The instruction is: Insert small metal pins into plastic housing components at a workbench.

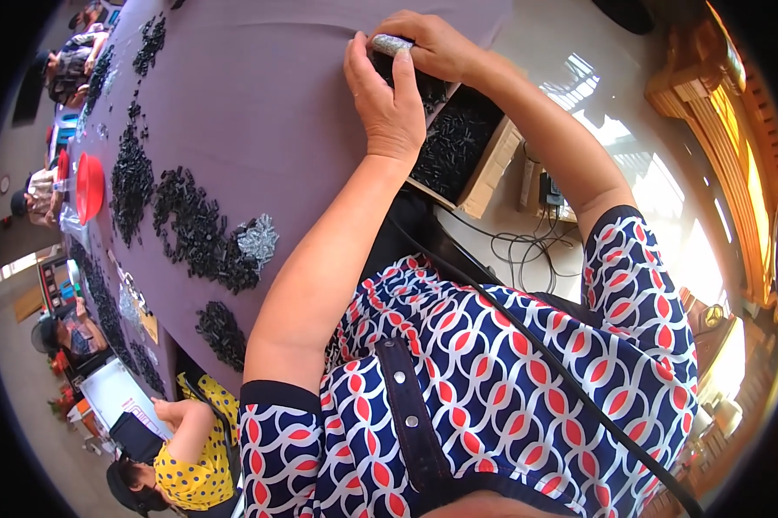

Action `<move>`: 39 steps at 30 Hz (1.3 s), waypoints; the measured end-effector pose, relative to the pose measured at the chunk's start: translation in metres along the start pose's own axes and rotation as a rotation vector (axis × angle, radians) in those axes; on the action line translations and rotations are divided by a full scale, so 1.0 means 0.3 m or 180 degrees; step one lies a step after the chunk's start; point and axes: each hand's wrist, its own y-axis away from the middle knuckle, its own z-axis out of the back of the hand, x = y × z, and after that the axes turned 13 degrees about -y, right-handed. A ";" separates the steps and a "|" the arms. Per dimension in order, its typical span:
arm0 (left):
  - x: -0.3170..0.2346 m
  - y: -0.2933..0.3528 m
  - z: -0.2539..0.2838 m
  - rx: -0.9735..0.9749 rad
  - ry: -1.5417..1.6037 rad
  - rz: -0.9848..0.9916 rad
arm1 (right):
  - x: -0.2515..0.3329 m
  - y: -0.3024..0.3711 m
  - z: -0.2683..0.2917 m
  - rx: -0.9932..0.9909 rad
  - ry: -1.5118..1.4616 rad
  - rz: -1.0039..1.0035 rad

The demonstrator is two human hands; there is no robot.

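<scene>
Both of my hands meet near the top of the view, over the table edge. A small silvery, rounded bundle point(392, 43) lies between them; its exact kind is too small to make out. My right hand point(436, 47) curls over the bundle from the far side, fingers closed on it. From below, my left hand point(389, 108) brackets it, thumb pressed on one end and long fingers beside the other. Beneath them, partly covered, is a cardboard box point(479, 181) holding many small black pieces point(453, 142).
Piles of black pieces point(186, 220) and a silvery heap point(257, 240) lie on the purple-grey tablecloth point(259, 95). A red bowl point(89, 186) stands farther left. Cables point(527, 255) trail on the floor by the box. Other people, one in a dotted yellow top point(190, 470), sit along the left.
</scene>
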 end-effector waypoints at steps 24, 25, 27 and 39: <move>-0.118 0.045 -0.013 0.0663 0.1753 0.0685 | 0.081 0.199 0.081 -0.1405 -0.1987 -0.0523; -0.119 0.042 -0.010 0.0665 0.1755 0.0687 | 0.082 0.199 0.079 -0.1447 -0.2033 -0.0503; -0.119 0.029 -0.003 0.0408 0.1567 0.0691 | 0.068 0.200 0.086 -0.1374 -0.1409 -0.0393; -0.155 0.192 0.320 0.0746 0.1061 0.1001 | 0.149 0.257 -0.003 -0.0807 0.0710 0.0108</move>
